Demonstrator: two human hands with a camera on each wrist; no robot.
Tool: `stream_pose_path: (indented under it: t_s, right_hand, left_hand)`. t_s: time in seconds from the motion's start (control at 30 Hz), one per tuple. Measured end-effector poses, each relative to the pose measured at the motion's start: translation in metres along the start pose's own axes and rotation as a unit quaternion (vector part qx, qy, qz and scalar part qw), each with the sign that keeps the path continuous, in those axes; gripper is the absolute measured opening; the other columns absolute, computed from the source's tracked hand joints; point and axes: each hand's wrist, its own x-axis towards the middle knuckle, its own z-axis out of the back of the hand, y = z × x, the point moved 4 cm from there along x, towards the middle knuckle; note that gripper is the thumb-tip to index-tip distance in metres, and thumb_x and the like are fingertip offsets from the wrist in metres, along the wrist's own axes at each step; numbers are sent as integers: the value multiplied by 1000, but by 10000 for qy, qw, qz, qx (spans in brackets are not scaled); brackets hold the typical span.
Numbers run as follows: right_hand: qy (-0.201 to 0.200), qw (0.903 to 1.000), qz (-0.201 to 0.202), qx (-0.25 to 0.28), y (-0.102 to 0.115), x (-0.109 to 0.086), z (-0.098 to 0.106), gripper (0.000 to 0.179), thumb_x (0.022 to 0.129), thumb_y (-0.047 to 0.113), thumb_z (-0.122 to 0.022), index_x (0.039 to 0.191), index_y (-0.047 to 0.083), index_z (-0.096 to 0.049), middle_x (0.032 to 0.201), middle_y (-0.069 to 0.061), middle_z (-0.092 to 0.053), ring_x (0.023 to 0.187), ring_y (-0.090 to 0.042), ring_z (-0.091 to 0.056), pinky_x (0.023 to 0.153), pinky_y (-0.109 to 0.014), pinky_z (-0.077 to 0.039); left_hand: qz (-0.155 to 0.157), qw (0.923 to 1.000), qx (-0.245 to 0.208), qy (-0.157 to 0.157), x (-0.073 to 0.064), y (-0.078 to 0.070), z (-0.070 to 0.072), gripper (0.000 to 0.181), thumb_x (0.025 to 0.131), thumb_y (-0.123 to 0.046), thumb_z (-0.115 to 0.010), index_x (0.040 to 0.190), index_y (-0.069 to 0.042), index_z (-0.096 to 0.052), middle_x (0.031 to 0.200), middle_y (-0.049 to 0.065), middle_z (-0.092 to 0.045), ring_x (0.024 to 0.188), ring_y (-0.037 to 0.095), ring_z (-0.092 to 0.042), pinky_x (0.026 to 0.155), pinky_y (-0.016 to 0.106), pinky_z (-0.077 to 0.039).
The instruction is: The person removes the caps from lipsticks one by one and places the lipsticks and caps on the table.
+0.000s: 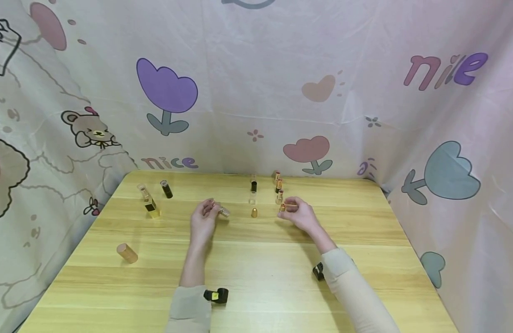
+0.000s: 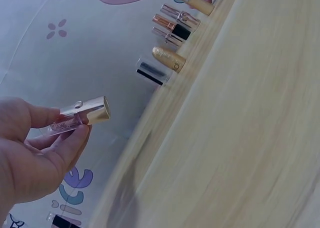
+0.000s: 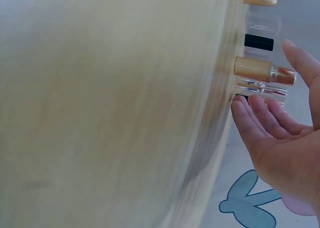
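My left hand (image 1: 204, 219) pinches a lipstick (image 2: 95, 110) with a clear cap and shiny gold end between thumb and fingers, held tilted above the table. On the right, an uncapped gold lipstick (image 3: 253, 67) stands upright. My right hand (image 1: 301, 216) is beside it, thumb (image 3: 302, 60) and fingers spread to either side; in the right wrist view a gap shows between thumb and tube. Behind that tube stand several more uncapped lipsticks (image 1: 279, 197) in a row. A rounded gold cap (image 1: 254, 212) stands between the hands, with a clear cap (image 1: 253, 199) behind it.
A black-banded clear cap (image 1: 254, 186) stands near the table's back edge. At the left are a gold-and-black tube (image 1: 151, 208), a clear tube (image 1: 143, 191), a black tube (image 1: 167, 189) and a copper-coloured cylinder (image 1: 127, 253). A printed cloth (image 1: 240, 92) hangs behind the table (image 1: 256, 286).
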Motion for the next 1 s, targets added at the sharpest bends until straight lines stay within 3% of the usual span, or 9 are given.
stream_pose_path:
  t_s: [0.1, 0.43, 0.7, 1.0]
  right_hand:
    - [-66, 9999, 54, 91, 4, -3, 0, 74, 87, 27, -88, 148, 5, -53, 148, -17, -61, 136, -38, -59, 113, -54, -53]
    - [-460, 9963, 658, 299, 30, -12, 0, 85, 86, 24, -88, 156, 5, -45, 160, -15, -49, 150, -38, -43, 128, -50, -36]
    - [-565, 9920, 1092, 292, 58, -19, -8, 87, 85, 25, -89, 158, 8, -45, 162, -11, -48, 150, -39, -43, 128, -50, -35]
    - [-474, 9886, 1429, 84, 81, -25, -25, 82, 86, 20, -88, 156, 9, -48, 160, -11, -50, 148, -37, -47, 126, -51, -38]
  left_hand:
    - [-71, 9999, -149, 24, 0, -1, -5, 48, 107, -5, -58, 152, 7, -45, 147, 27, -55, 134, 35, -55, 92, 6, -54]
    - [-199, 9991, -343, 130, -1, -3, -18, 46, 107, -5, -58, 149, 9, -46, 145, 30, -57, 133, 37, -57, 95, 9, -55]
    - [-287, 9984, -417, 249, -2, -7, -28, 44, 106, -1, -57, 148, 11, -46, 143, 32, -59, 130, 38, -60, 97, 12, -57]
    - [-186, 9967, -648, 450, -3, -9, -40, 45, 105, 0, -58, 148, 10, -46, 143, 30, -58, 133, 39, -59, 102, 18, -57]
